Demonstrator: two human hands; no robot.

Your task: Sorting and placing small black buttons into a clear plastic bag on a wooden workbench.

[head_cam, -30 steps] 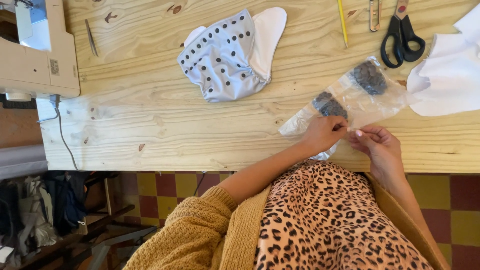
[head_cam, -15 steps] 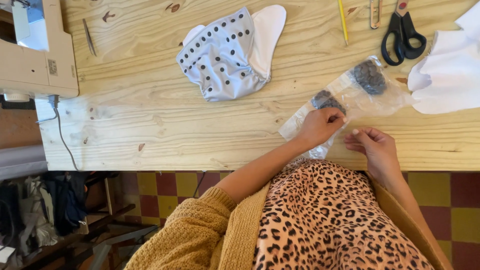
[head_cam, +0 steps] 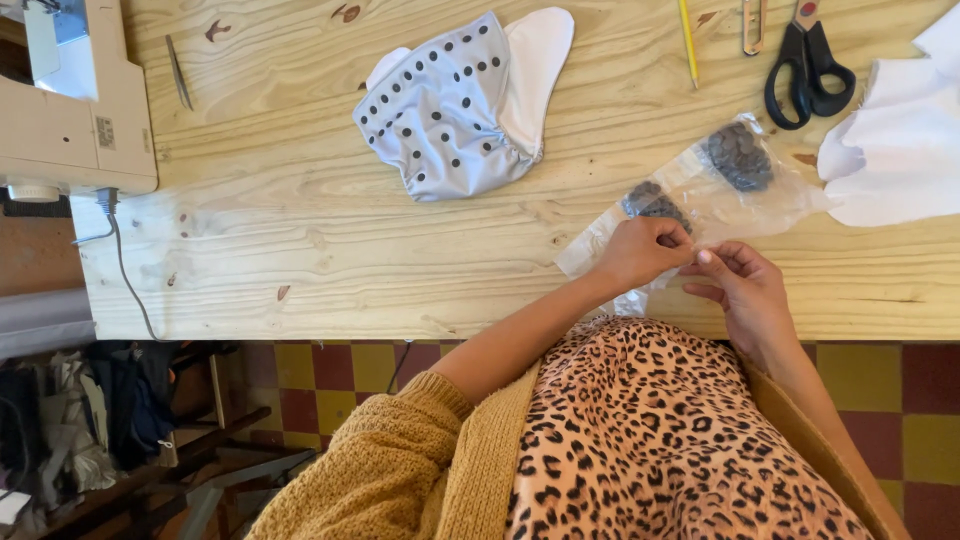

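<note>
The clear plastic bag (head_cam: pixel 700 195) lay near the front edge of the wooden surface (head_cam: pixel 300 250), toward its right side, and its long axis ran diagonally: the near end pointed at the person's body, the far end slanted away to the right, toward the white fabric (head_cam: pixel 890 150) at the right edge. Both hands met at the bag's near end. The left hand (head_cam: pixel 640 250) was closed, its fingertips pinching the plastic just below the closer clump of dark pieces (head_cam: pixel 655 200). The right hand (head_cam: pixel 740 285) sat just beside it, slightly nearer the front edge, with fingers curled and tips drawn together on the bag's lower border; whether it truly gripped the film or only touched it could not be told. So the bag stretched away from both hands up and to the right, and the left hand was the nearer one to its contents.

Counted: one bag, holding two separate clumps of small dark pieces, the second clump (head_cam: pixel 738 155) lying at the far end. Well apart, toward the back middle of the surface, lay one grey dotted cloth item (head_cam: pixel 450 110) with a white lining. Along the back edge were one yellow pencil (head_cam: pixel 688 40) and one pair of black-handled scissors (head_cam: pixel 808 65). One sewing machine (head_cam: pixel 70 100) occupied the back left corner.
</note>
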